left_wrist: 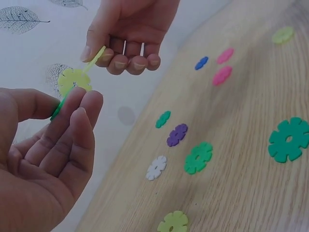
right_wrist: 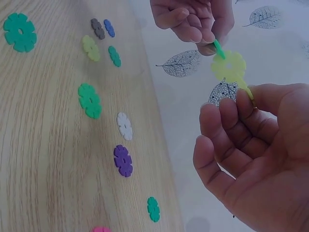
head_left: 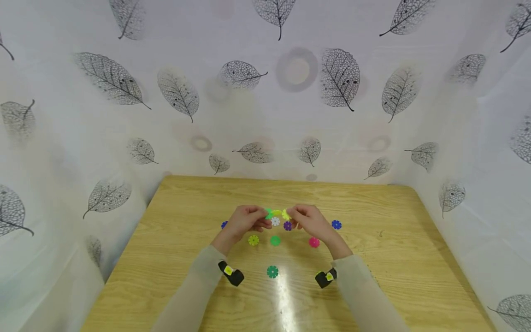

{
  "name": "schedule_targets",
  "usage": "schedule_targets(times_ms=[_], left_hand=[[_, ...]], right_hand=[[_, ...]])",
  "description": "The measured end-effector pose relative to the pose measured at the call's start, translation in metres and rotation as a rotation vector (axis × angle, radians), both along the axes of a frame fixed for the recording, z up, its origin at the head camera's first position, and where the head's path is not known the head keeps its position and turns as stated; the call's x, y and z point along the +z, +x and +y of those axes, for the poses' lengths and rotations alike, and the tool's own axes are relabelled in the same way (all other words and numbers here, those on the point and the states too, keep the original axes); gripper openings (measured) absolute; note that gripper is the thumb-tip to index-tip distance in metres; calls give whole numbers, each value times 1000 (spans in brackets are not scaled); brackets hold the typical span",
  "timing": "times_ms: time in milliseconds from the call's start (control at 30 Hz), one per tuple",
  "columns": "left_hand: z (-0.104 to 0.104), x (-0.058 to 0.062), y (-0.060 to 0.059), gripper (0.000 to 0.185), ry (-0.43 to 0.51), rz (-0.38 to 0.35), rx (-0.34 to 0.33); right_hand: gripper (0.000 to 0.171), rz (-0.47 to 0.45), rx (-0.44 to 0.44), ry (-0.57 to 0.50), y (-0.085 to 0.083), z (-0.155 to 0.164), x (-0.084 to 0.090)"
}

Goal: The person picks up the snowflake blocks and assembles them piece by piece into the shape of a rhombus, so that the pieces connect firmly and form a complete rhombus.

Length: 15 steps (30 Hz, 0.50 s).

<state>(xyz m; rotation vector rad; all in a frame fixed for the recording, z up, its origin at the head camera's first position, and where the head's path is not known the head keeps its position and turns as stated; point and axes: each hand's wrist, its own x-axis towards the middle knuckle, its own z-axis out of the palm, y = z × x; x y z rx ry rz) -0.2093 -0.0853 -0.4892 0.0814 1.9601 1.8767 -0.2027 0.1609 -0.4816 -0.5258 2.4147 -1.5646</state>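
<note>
Two hands meet above the middle of the wooden table [head_left: 373, 216], joining snowflake discs. Nearest, at 6 o'clock, lies a dark green disc [head_left: 272, 271] alone on the wood. Further, a lime disc [head_left: 253, 240], a green disc [head_left: 275, 240] and a pink disc [head_left: 314, 242] lie in a row. Above them, the left hand [head_left: 244, 222] pinches a green snowflake disc [left_wrist: 56, 110] between thumb and fingertips. The right hand [head_left: 312, 222] pinches a thin yellow-green disc [right_wrist: 247, 91] in the same way. A yellow disc [right_wrist: 228, 66] is slotted between both, held in the air. I judge the assembling step is in progress; the next move needs to press the slots fully together.
</note>
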Motion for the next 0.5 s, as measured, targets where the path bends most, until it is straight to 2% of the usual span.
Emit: schedule_targets(times_ms=[267, 500], left_hand=[[2, 1, 0, 37, 2, 12, -30], [2, 2, 1, 30, 2, 13, -38]], right_hand=[[36, -23, 41, 34, -1, 0, 4], [37, -45, 100, 34, 11, -4, 35]])
